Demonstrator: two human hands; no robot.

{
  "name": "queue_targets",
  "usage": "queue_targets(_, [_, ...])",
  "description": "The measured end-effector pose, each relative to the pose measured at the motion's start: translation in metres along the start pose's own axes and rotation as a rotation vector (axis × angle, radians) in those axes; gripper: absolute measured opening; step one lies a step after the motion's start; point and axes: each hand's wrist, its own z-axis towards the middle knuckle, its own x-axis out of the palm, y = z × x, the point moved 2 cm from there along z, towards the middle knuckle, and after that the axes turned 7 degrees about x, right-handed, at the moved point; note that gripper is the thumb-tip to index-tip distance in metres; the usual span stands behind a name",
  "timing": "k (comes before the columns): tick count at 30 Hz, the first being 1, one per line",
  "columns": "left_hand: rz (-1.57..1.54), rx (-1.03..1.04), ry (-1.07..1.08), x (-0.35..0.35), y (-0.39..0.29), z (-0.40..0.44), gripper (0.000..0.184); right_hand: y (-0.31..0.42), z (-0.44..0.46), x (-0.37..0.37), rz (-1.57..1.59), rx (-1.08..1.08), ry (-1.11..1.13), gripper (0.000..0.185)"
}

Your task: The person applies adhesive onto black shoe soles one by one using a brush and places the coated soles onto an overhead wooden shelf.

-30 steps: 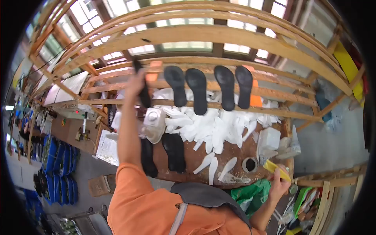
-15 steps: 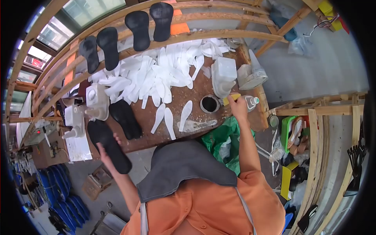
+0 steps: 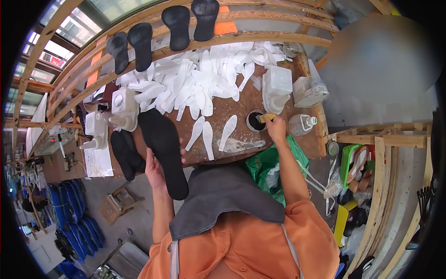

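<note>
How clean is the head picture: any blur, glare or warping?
Head view: a blurred patch sits at upper right; head view: the window at upper left is bright; head view: wide-angle distortion bows the wooden rail; head view: left hand and right hand look fairly sharp.

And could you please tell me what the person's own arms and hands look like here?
The left hand and right hand are bare, with no gloves; no watch or bracelet shows on either wrist. Plain orange sleeves leave both forearms uncovered. Over the orange shirt hangs a dark grey apron with pale straps.
</note>
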Motion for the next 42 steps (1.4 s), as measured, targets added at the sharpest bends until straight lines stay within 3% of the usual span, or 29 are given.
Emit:
queue_targets(6, [0.03,-0.073,-0.078,0.027,0.013,0.013,0.061,0.024,-0.018,-0.02,-0.033,-0.081,-0.034,0.023])
queue_targets(10, [0.006,-0.098,0.151,0.027,0.016,0.023,0.062,0.047,-0.042,-0.058,0.356,-0.11,-0.085,0.02])
queue_targets(18, [-0.043,-0.317,0.049,0.033,0.029,0.049,0.062,0.04,-0.041,-0.04,0.225,-0.235,-0.236,0.019])
queue_targets(26, [-0.051,-0.456,0.053,0.046,0.035,0.048,0.06,0.028,-0.053,-0.039,0.316,-0.129,-0.271,0.018])
queue_targets(30, [-0.03,-0.305,0.038,0.071,0.035,0.047,0.055,0.016,-0.045,-0.038,0.474,0.172,-0.059,0.019])
queue_targets(36, [0.095,-0.27,0.123,0.07,0.039,0.049,0.052,-0.012,-0.036,-0.014,0.752,0.117,-0.049,0.021])
queue_targets(40, [0.088,-0.246,0.164,0.085,0.038,0.046,0.054,0.011,-0.047,-0.027,0.427,-0.245,-0.291,0.02])
queue_targets(42, [0.075,-0.244,0.189,0.091,0.04,0.048,0.055,0.012,-0.051,-0.037,0.69,0.284,-0.061,0.02])
